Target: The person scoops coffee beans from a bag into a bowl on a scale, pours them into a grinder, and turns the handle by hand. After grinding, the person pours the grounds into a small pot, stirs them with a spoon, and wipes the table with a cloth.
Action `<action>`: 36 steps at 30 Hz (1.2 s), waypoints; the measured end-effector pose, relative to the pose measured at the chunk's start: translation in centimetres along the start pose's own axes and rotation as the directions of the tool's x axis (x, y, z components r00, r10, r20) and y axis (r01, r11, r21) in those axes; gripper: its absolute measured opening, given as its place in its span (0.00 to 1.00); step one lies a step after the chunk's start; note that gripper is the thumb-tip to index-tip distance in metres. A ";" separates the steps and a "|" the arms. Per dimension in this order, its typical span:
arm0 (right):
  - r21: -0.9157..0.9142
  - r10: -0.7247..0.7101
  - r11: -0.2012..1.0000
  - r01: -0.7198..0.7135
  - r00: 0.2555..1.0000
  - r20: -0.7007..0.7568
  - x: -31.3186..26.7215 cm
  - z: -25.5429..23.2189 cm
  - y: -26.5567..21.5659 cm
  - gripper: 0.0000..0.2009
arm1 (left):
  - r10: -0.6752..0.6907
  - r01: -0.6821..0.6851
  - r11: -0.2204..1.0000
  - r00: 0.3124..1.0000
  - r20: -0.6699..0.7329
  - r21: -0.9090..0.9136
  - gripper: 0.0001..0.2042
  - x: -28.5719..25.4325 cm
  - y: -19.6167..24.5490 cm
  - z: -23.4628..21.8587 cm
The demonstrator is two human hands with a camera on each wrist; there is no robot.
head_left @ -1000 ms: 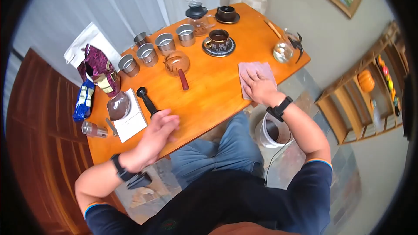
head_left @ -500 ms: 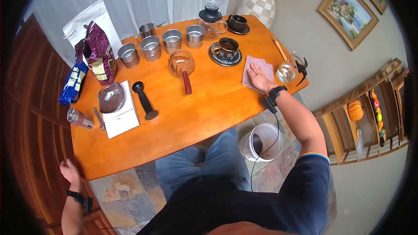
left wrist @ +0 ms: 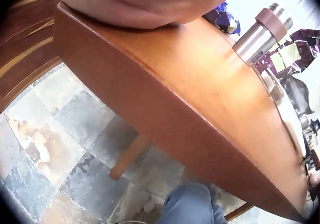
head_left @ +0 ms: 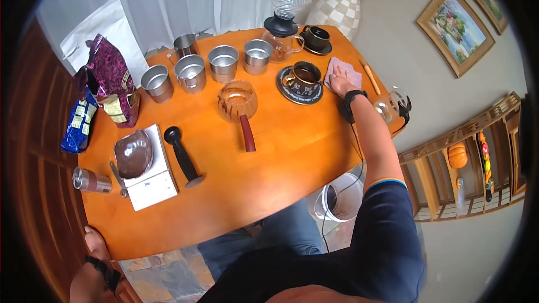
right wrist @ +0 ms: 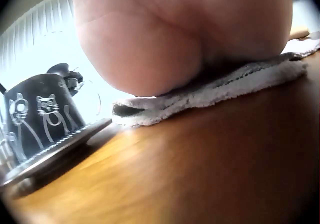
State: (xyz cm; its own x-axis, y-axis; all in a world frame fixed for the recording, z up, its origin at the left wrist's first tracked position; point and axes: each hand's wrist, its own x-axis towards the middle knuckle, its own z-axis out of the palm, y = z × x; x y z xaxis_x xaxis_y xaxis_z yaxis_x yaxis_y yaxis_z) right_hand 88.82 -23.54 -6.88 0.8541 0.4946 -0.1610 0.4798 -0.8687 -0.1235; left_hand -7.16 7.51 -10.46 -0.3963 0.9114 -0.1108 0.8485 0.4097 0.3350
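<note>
My right hand (head_left: 342, 83) lies with its fingers stretched over a folded pink cloth (head_left: 354, 75) near the table's right end. From the right wrist, its palm presses down on the cloth's fuzzy layers. Just left of it, a dark cup (head_left: 306, 72) with cat drawings, holding dark liquid, stands on its saucer (head_left: 299, 98). At the opposite end, my left hand (head_left: 96, 242) rests on the near left corner of the wooden table (head_left: 236, 191). Its palm sits on the tabletop edge in the left wrist view, its fingers mostly out of sight.
A glass vessel (head_left: 384, 111) and wooden-handled tool (head_left: 370, 77) lie right. Several metal cups, a glass pot with red handle (head_left: 247, 134), and a dripper on a carafe (head_left: 283, 46) stand behind. Left are a scale (head_left: 151, 191), black tamper-like tool (head_left: 183, 157), and coffee bags (head_left: 115, 87).
My right hand has slid the cloth away from me, toward the table's far right. The left hand has come back from over the table to its left corner.
</note>
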 end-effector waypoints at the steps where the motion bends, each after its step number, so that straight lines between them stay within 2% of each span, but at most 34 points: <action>1: 0.003 -0.003 1.000 0.003 1.000 -0.006 0.6 -0.1 -0.2 0.31 | 0.000 0.000 1.000 1.000 -0.004 -0.006 0.37 0.4 -0.4 0.1; 4: -0.028 0.034 0.999 -0.034 0.999 -0.015 2.5 -1.3 -0.9 0.31 | 0.027 -0.013 0.982 0.997 -0.075 0.187 0.36 0.5 -0.6 0.3; 8: -0.017 0.065 0.998 -0.065 0.998 -0.013 4.0 -1.4 -0.1 0.33 | 0.039 -0.016 0.972 0.995 -0.095 0.235 0.35 -0.3 -0.6 -0.1; 10: -0.025 0.053 0.998 -0.053 0.999 -0.009 5.6 -1.2 0.7 0.33 | 0.113 -0.083 0.951 0.990 -0.085 0.298 0.35 -2.4 1.2 -1.4; 13: -0.022 0.028 0.999 -0.028 1.000 -0.009 6.6 -1.7 0.9 0.33 | 0.061 -0.027 0.942 0.994 -0.090 0.333 0.34 -2.7 1.8 -1.6; 15: -0.075 0.030 0.997 -0.028 0.999 0.031 6.2 -2.5 0.5 0.32 | 0.033 -0.009 0.956 0.997 -0.076 0.293 0.34 -2.5 1.3 -1.6; 18: -0.057 0.031 0.998 -0.029 0.999 0.035 5.5 -2.9 0.0 0.33 | 0.009 -0.001 0.977 0.999 -0.038 0.214 0.33 -2.0 0.8 -1.5; 20: -0.051 0.028 0.998 -0.027 0.999 0.029 5.8 -3.3 -0.2 0.33 | 0.086 -0.065 0.962 0.994 -0.069 0.265 0.31 -1.7 0.3 -1.3; 23: -0.086 -0.009 0.996 0.012 1.000 0.030 7.4 -2.9 0.8 0.33 | 0.118 -0.092 0.967 0.988 -0.099 0.237 0.30 -0.2 -1.8 -0.4; 25: -0.125 -0.050 0.990 0.058 0.997 0.065 6.3 -3.8 0.2 0.33 | 0.154 -0.081 0.914 0.976 -0.155 0.396 0.30 -3.8 2.2 -2.0; 26: -0.134 -0.050 0.989 0.060 0.996 0.077 5.9 -4.1 -0.1 0.33 | 0.097 -0.063 0.931 0.992 -0.078 0.361 0.30 -5.4 4.4 -3.1; 27: -0.137 -0.065 0.988 0.075 0.995 0.079 5.9 -4.1 -0.3 0.33 | 0.133 -0.082 0.921 0.985 -0.110 0.380 0.31 -5.7 4.4 -3.1; 29: -0.205 -0.047 0.977 0.065 0.995 0.091 6.5 -4.1 -0.2 0.33 | -0.016 0.017 0.965 1.000 -0.008 0.263 0.32 -2.7 1.7 -1.5; 31: -0.235 -0.077 0.967 0.097 0.993 0.093 6.4 -4.3 -0.1 0.33 | -0.105 0.105 0.979 0.994 -0.007 0.174 0.33 -4.9 4.5 -2.4; 32: -0.256 -0.057 0.963 0.082 0.993 0.106 5.9 -4.4 -0.5 0.32 | -0.050 0.051 0.982 0.999 -0.008 0.182 0.33 -5.9 5.3 -2.9; 33: -0.276 -0.037 0.959 0.068 0.992 0.117 5.4 -4.4 -0.9 0.32 | -0.060 0.059 0.991 0.998 -0.002 0.119 0.32 -4.5 3.6 -2.0; 34: -0.269 -0.057 0.959 0.085 0.992 0.111 5.1 -4.4 -1.2 0.32 | -0.039 0.039 0.991 0.999 -0.006 0.126 0.32 -5.3 4.1 -2.4; 36: -0.166 -0.059 0.983 0.074 0.994 0.088 4.3 -4.0 -0.5 0.33 | -0.018 0.020 0.987 1.000 -0.016 0.162 0.32 -5.4 4.6 -2.4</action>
State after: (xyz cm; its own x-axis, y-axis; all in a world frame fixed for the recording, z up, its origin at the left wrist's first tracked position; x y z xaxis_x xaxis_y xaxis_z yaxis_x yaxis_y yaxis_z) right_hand 93.03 -21.12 -3.56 0.8030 0.5459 -0.2391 0.5679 -0.8225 0.0292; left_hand -2.01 4.37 -6.05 -0.4168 0.9033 -0.1016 0.8859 0.4287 0.1771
